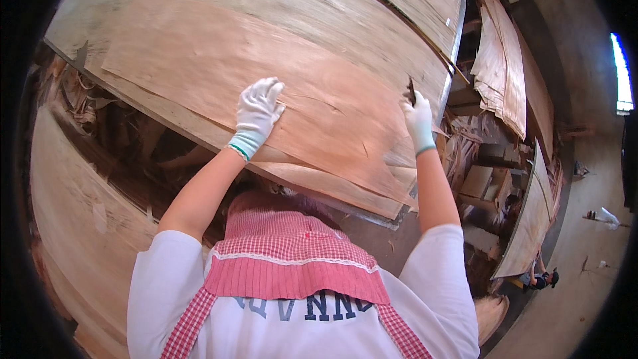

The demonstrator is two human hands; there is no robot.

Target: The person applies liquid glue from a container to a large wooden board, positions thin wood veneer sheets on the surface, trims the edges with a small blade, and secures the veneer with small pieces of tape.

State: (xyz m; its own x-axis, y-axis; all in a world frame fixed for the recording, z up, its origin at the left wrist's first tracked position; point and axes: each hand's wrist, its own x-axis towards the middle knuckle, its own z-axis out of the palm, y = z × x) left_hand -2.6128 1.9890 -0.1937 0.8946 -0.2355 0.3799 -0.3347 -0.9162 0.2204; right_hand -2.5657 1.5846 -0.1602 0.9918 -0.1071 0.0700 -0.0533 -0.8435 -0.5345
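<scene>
Lying at the far left, a broad pale wooden sheet point(86, 206) sits below a tangle of torn wood strips point(83, 103), and beside them I see the tabletop point(299, 3), wide, pale and streaked with grain. Spread along its near side is a thin reddish veneer sheet point(199, 60), its near edge wavy, with more layers showing beneath its lower right part. The left hand point(259, 108), in a white glove with a green-trimmed cuff, rests on that veneer close to its near edge, fingers loosely bent and thumb standing a little apart. Further right, a long dark strip point(399, 16) runs slantwise across the tabletop, and the right hand point(419, 119), gloved too, is closed around a slim dark tool point(411, 90) just over the veneer's right end; whether the tool touches the wood I can't tell. Past the tabletop hangs a fanned stack of veneer point(502, 60), then, lower down, a leaning sheet point(525, 219) with a capped co-worker point(543, 279) at its bottom end, and finally a bright window point(623, 73)
</scene>
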